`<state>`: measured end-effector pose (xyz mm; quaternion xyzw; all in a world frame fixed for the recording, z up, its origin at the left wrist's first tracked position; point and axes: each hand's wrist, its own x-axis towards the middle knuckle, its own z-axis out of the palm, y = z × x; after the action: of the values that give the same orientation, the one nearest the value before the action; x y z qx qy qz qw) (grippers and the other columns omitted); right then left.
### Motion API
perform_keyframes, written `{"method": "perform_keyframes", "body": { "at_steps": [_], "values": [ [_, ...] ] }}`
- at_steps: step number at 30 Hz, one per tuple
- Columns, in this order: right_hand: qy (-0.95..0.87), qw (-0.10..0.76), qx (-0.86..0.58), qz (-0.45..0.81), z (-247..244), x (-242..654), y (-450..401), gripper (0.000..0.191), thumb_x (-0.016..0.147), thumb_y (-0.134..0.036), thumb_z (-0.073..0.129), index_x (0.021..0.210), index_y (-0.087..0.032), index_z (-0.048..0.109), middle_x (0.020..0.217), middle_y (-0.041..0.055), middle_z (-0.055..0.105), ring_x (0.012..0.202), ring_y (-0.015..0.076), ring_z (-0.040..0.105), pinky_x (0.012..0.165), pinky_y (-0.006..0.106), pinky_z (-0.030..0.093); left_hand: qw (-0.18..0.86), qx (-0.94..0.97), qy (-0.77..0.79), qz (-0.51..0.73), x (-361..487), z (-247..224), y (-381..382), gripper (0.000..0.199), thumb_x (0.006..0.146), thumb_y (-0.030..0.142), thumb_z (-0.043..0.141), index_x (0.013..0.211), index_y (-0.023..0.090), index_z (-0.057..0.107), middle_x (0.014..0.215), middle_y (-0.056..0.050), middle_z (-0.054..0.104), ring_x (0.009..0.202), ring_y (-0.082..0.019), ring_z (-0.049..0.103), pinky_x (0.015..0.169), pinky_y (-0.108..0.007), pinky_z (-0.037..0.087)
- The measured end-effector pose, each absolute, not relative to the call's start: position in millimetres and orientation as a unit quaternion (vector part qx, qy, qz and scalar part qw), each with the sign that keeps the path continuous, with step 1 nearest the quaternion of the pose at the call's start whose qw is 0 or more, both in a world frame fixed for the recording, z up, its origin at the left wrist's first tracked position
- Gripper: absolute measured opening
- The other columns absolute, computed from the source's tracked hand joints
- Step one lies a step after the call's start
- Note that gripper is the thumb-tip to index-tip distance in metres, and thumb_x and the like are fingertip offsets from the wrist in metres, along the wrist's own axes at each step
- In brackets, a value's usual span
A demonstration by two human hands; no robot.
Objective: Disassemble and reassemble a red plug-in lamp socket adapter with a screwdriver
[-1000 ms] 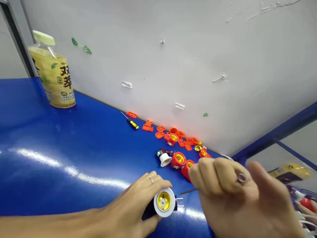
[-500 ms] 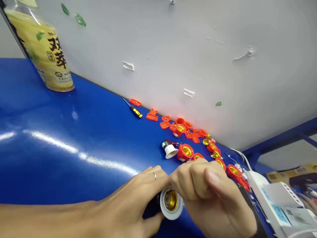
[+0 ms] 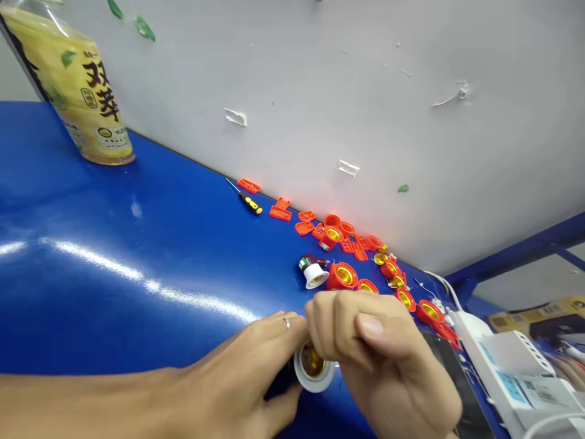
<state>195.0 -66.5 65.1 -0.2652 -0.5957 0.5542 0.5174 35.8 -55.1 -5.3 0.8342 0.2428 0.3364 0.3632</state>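
My left hand (image 3: pixel 237 360) grips lamp holder (image 3: pixel 313 366) from left; right hand (image 3: pixel 379 347) closes over white rim (image 3: pixel 320 385). Hands together, clamped on it. Long axis roughly left-right, brass mouth turned near, above blue worktop (image 3: pixel 137 274).

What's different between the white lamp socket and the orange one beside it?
The white lamp socket is white, but the orange lamp socket is bright orange. The white socket has a dark piece with a green patch behind it; the orange socket shows none. The orange socket looks wider than the white socket. Both are round and lie on the blue bench.
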Motion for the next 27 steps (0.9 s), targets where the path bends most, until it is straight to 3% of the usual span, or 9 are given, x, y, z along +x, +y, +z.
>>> {"method": "perform_keyframes", "body": {
  "at_steps": [3,6,11,16,22,27],
  "values": [
    [-0.568,0.524,-0.276,0.571,66.6,192.9,-71.2,0.026,0.091,-0.037,0.058,0.071,-0.022,0.056,0.061,-0.0019,0.043,0.060,0.0141,0.039,0.058,0.031,0.031,0.399,0.818,0.246,0.334,37.3,-6.0,-52.5,0.025,0.077,0.005,0.051,0.093,0.024,0.055,0.094,0.004,0.067,0.083,-0.016,0.064,0.074,-0.025,0.049],
    [-0.499,0.538,-0.259,0.628,66.0,190.4,-75.3,0.010,0.091,-0.032,0.063,0.088,-0.023,0.062,0.062,-0.0069,0.035,0.055,0.0112,0.029,0.054,0.026,0.026,0.434,0.807,0.233,0.327,38.6,-4.7,-50.3,0.025,0.075,0.004,0.051,0.090,0.023,0.055,0.092,0.005,0.066,0.080,-0.015,0.062,0.072,-0.024,0.047],
    [-0.481,0.532,-0.242,0.654,68.0,193.3,-73.1,0.013,0.092,-0.033,0.062,0.086,-0.023,0.057,0.054,-0.0108,0.028,0.046,0.0075,0.020,0.048,0.022,0.021,0.465,0.797,0.216,0.320,40.4,0.1,-48.6,0.029,0.070,0.002,0.050,0.089,0.023,0.055,0.092,0.006,0.067,0.078,-0.014,0.060,0.072,-0.023,0.044],
    [-0.486,0.463,-0.168,0.722,71.7,203.0,-61.7,0.010,0.085,-0.024,0.059,0.085,-0.024,0.049,0.051,-0.0126,0.027,0.041,0.0051,0.011,0.046,0.018,0.019,0.454,0.819,0.194,0.291,40.2,0.6,-46.5,0.029,0.069,0.002,0.049,0.087,0.023,0.054,0.083,0.006,0.062,0.075,-0.015,0.059,0.069,-0.023,0.043],
    [-0.489,0.435,-0.152,0.740,68.0,207.9,-58.4,0.009,0.081,-0.026,0.062,0.087,-0.020,0.058,0.053,-0.0103,0.031,0.045,0.0066,0.018,0.050,0.022,0.022,0.464,0.814,0.193,0.292,38.6,0.3,-44.5,0.023,0.074,0.005,0.052,0.087,0.023,0.051,0.084,0.005,0.063,0.076,-0.015,0.061,0.069,-0.024,0.045],
    [-0.519,0.361,-0.170,0.756,76.9,217.1,-56.2,0.018,0.078,-0.026,0.057,0.095,-0.021,0.060,0.052,-0.0117,0.024,0.046,0.0082,0.016,0.051,0.026,0.020,0.452,0.831,0.196,0.258,37.4,4.3,-42.3,0.035,0.068,0.004,0.051,0.096,0.024,0.054,0.084,0.005,0.060,0.073,-0.014,0.057,0.069,-0.023,0.047]
  ]
}}
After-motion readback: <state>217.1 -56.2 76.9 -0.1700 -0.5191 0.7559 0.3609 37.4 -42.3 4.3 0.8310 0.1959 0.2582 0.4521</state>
